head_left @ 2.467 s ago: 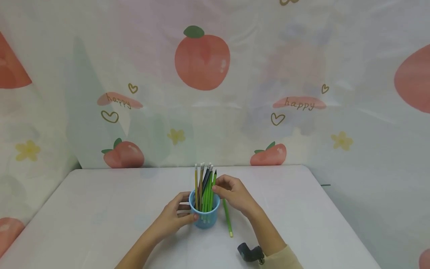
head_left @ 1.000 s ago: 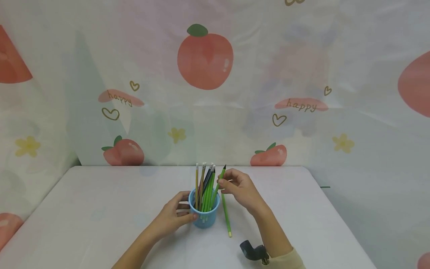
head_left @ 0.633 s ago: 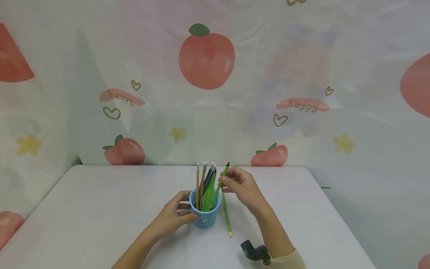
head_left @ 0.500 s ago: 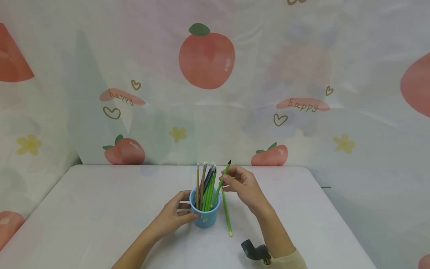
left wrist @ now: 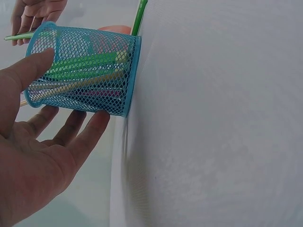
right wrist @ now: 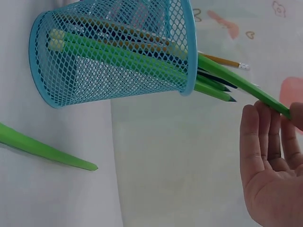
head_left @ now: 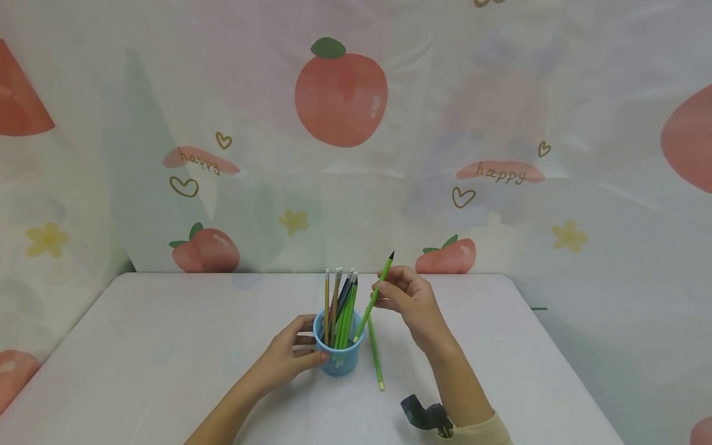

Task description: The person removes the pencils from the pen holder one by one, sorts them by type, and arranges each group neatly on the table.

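Observation:
A blue mesh pencil cup stands on the table, holding several green pencils and other pencils with white-tipped ends. My left hand grips the cup from the left, thumb in front and fingers behind; the left wrist view shows the thumb on the mesh. Between thumb and fingers, my right hand pinches a green pencil near its dark point. This pencil leans right, its pale lower end just inside the cup's rim, as the right wrist view also shows. Another green pencil lies right of the cup.
The white table extends on both sides of the cup, its far edge meeting a fruit-printed backdrop. A black angled device sits at my right wrist, by the beige sleeve.
My right hand has moved up and to the right, drawing the green pencil most of the way up out of the cup. My left hand and the cup have stayed in place.

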{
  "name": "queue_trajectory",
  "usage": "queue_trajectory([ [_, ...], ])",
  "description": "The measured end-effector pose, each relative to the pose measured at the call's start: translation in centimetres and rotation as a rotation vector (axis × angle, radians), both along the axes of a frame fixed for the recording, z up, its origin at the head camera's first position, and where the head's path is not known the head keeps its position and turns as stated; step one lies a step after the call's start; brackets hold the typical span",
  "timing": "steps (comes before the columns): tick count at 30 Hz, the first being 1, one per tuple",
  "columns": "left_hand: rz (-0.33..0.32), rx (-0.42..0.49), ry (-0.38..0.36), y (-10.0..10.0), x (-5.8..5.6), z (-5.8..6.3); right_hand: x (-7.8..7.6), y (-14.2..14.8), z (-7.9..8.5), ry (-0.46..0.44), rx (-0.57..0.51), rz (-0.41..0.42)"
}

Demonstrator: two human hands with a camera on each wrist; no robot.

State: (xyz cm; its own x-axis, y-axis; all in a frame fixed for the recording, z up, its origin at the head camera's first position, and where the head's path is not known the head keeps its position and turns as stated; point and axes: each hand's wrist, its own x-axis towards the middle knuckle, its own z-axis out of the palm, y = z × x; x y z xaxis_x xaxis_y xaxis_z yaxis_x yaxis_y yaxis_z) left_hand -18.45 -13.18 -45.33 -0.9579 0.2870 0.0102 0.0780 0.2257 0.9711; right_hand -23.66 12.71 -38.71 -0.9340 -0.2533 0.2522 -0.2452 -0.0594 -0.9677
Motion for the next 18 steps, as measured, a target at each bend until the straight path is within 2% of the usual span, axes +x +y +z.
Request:
queue_trajectory([
  [10,-0.010,0.012,0.004,0.10,0.00,0.02,-0.24,0.55,0.01,-0.062,-0.043,-0.052],
  [18,-0.008,-0.009,0.013,-0.12,-0.22,-0.43,-0.32,0.84,0.25,-0.077,-0.079,-0.047],
])
